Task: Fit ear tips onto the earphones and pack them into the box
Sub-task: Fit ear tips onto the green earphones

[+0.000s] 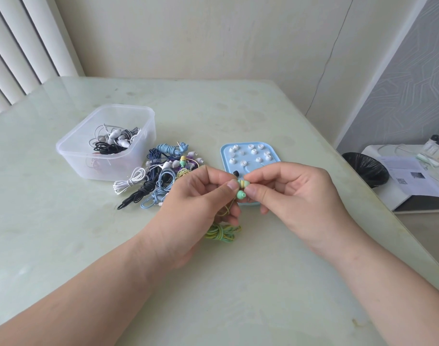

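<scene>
Our left hand (203, 193) and right hand (288, 193) both pinch the green earbud (243, 184); we'd best press straight, twisting gently.

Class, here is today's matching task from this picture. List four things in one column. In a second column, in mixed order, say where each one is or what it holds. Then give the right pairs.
Column A
1. clear box
2. blue lid
3. green earbud
4. white cable bundle

Column B
a. pinched between the left hand and the right hand
b. lies on the table by the box's near corner
c. holds black and white earphones
d. holds loose white ear tips

Pairs: 1-c, 2-d, 3-a, 4-b
</scene>
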The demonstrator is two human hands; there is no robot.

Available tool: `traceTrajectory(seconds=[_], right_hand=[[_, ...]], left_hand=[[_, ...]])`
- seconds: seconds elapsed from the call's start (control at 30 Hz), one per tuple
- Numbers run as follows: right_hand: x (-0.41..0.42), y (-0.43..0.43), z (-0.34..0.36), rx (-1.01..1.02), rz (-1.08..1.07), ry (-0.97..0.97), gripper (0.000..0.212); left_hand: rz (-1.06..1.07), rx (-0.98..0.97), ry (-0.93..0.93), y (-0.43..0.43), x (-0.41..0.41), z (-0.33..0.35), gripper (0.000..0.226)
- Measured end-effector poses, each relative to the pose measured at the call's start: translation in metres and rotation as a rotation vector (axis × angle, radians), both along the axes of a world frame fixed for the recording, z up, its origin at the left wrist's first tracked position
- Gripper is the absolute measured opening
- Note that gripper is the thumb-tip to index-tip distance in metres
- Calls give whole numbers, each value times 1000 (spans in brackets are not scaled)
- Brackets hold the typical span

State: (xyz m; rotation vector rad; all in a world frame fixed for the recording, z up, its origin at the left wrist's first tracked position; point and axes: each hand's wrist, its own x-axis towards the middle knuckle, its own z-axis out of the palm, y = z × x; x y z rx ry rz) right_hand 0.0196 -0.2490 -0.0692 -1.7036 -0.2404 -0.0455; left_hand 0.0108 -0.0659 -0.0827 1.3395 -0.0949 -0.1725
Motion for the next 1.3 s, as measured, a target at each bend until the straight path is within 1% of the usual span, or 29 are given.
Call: traceTrajectory(seconds=[0.17, 0.27, 0.4, 0.53, 0.6, 0.7, 0.77, 0.83, 0.93, 1.0, 1.1, 1.2, 1.3], right_hand=[[1, -5, 0, -34, 41, -15, 13], [1, -5, -1, 14, 55, -1, 14], [2, -3, -1, 86, 17, 7, 14], [3, -1, -2, 87, 8, 31, 13], [3, -2, 0, 81, -21, 39, 13], [6, -10, 3, 63, -149, 48, 13], [9, -17, 4, 23, -255, 36, 13], [11, -25, 4, -25, -339, 25, 15], [14, -28, 3, -81, -381, 26, 17], [16, -26, 3, -149, -376, 4, 14], [21, -25, 0, -340, -337, -19, 13], [24, -20, -2, -439, -292, -21, 10], [32, -3, 2, -582, -229, -134, 7]], left_hand=[[-82, 15, 40, 3, 2, 4, 9], [-67, -9, 55, 3, 2, 5, 6], [-55, -39, 84, 2, 2, 6, 4], [-42, -38, 81, 2, 1, 6, 4], [-23, -43, 87, 1, 1, 7, 6], [17, -65, 106, 0, 1, 8, 4], [63, -80, 117, 0, 1, 8, 2], [116, -80, 123, 0, 2, 9, 5], [185, -85, 132, 1, 3, 10, 6], [218, -85, 133, 3, 3, 10, 8], [216, -70, 106, 3, 3, 9, 8], [220, -81, 92, 3, 3, 9, 7], [286, -108, 78, 5, 5, 10, 6]])
